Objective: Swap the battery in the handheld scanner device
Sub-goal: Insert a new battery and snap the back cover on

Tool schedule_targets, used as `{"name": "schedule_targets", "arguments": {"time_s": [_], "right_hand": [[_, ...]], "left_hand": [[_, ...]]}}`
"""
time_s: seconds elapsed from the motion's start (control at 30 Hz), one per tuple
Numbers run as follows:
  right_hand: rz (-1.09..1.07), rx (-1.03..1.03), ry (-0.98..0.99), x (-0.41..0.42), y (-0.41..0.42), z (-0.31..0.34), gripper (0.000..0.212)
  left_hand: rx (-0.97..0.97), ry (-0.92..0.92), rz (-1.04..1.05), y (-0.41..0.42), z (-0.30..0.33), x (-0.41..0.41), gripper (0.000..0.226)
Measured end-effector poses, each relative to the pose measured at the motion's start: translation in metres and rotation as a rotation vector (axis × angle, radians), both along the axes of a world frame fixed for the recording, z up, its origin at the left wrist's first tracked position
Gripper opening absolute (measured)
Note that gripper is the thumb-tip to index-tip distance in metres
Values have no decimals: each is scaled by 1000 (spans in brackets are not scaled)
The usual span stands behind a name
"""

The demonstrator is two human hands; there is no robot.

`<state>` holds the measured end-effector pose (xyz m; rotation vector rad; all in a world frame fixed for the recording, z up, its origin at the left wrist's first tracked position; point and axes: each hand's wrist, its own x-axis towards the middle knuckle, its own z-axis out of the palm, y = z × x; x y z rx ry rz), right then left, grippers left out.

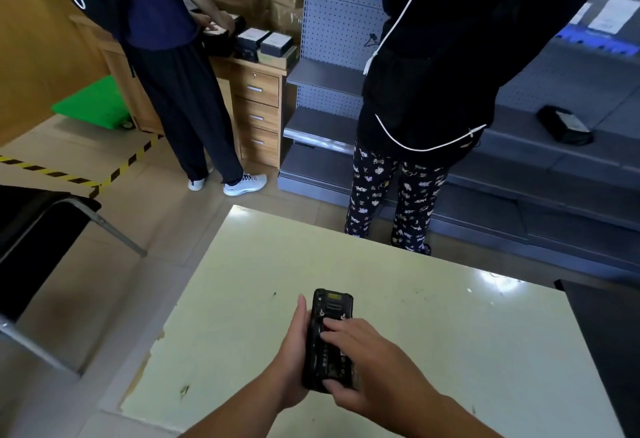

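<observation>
A black handheld scanner is held back side up over the pale table. Its back shows a yellow label near the top and two small latches below it. My left hand grips the scanner along its left edge from underneath. My right hand lies over the lower back, fingertips pressed on the battery area and thumb at the bottom end. I cannot tell whether a battery sits under my fingers.
Two people stand beyond the table: one at a wooden desk with drawers, one at grey shelving. A black pouch lies on a shelf. A dark chair stands left. A dark object borders the table's right side.
</observation>
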<state>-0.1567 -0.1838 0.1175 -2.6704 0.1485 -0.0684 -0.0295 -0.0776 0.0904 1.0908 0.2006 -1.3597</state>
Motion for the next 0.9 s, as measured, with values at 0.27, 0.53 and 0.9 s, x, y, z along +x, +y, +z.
{"name": "schedule_targets", "arguments": {"time_s": [0.27,0.53,0.9], "right_hand": [[64,-128,-66,0,6,-13,53],[19,-256,-81,9,15,2,49],[-232,-46,-73,7,12,-7,37]], "left_hand": [[-7,-10,69,3,2,6,82],[1,5,-32,10,3,1,80],[-5,-5,15,8,8,9,91]]}}
